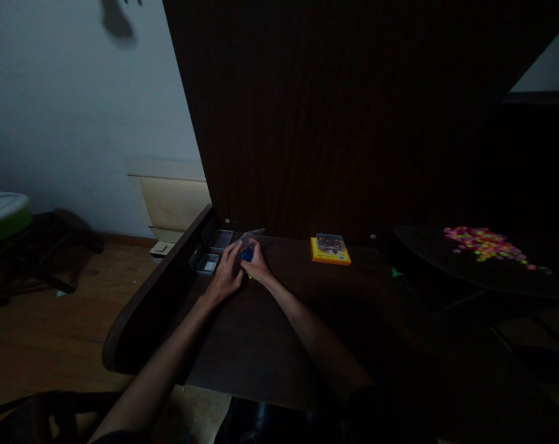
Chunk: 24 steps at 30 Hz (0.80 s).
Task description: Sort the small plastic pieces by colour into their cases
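Both my hands are together over the left part of the dark desk. My left hand curls round the near left side of a small clear plastic box, whose lid stands tilted up at the back. My right hand has its fingers closed at the box's right side. Dark blue pieces show between the hands; their exact kind is too dim to make out. A bit of yellow peeks out below the fingers. Left of my left hand lie two clear plastic boxes with raised lids, a nearer one and a farther one.
A yellow box bears a clear case of small pieces at the desk's back. Small, brightly coloured pieces are heaped on a dark surface at right. The desk has a raised left side and a tall dark back panel.
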{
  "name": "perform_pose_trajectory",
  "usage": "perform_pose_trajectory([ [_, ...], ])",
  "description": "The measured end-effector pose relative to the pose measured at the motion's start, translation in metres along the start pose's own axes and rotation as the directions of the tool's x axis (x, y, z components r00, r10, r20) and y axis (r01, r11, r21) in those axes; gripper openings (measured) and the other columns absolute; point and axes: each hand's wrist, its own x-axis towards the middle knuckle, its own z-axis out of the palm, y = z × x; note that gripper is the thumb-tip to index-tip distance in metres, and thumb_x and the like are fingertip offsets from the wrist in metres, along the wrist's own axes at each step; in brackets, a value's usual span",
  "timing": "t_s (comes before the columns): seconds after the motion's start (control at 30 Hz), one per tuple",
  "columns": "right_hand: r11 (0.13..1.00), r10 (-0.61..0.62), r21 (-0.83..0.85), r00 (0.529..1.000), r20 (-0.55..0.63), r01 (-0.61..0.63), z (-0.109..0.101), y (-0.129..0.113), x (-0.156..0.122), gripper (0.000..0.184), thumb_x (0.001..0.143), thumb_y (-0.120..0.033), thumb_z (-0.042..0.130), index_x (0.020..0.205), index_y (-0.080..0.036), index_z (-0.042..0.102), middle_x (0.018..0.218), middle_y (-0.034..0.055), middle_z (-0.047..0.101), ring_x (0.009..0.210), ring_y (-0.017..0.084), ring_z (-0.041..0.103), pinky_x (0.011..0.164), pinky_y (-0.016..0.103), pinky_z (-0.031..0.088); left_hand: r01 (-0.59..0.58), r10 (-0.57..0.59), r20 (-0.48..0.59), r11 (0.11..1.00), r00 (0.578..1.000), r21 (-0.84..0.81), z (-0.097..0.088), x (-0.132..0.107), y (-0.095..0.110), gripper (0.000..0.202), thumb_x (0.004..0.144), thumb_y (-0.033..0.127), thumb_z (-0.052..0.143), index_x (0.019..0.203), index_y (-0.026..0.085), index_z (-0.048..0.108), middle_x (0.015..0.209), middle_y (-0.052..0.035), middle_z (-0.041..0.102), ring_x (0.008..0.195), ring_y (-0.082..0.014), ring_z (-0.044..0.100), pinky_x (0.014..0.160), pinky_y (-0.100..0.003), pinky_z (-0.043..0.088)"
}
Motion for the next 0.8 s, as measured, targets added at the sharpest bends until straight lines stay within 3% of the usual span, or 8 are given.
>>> perform_pose_trajectory([
  [0.43, 0.991, -0.046, 0.125, 0.997, -0.056, 0.053, 0.003, 0.014, 0.008, 0.059, 0.065, -0.012, 0.057, 0.120, -0.023, 0.040, 0.119, 0.0058, 0.056, 0.111, 0.019, 0.055, 0.106, 0.039, 0.038, -0.034, 0.036, -0.043, 0.999, 0.998, 0.031, 0.001, -0.002, -0.001, 0.075, 0.082, 0.010, 0.050, 0.149, 0.021, 0.020, 0.141, -0.0154, 0.038, 0.132, -0.0278, 0.041, 0.108, -0.048, 0.040],
  [0.8, 0.991, -0.070, 0.110, 0.994, -0.081, 0.079, 0.004, 0.012, 0.006, 0.052, 0.068, -0.013, 0.056, 0.117, -0.025, 0.042, 0.123, 0.0050, 0.055, 0.117, 0.018, 0.053, 0.107, 0.039, 0.038, -0.039, 0.041, -0.053, 0.999, 0.998, 0.036, 0.001, -0.004, -0.002, 0.073, 0.083, 0.011, 0.050, 0.149, 0.021, 0.021, 0.142, -0.0154, 0.037, 0.131, -0.0269, 0.041, 0.107, -0.047, 0.041],
])
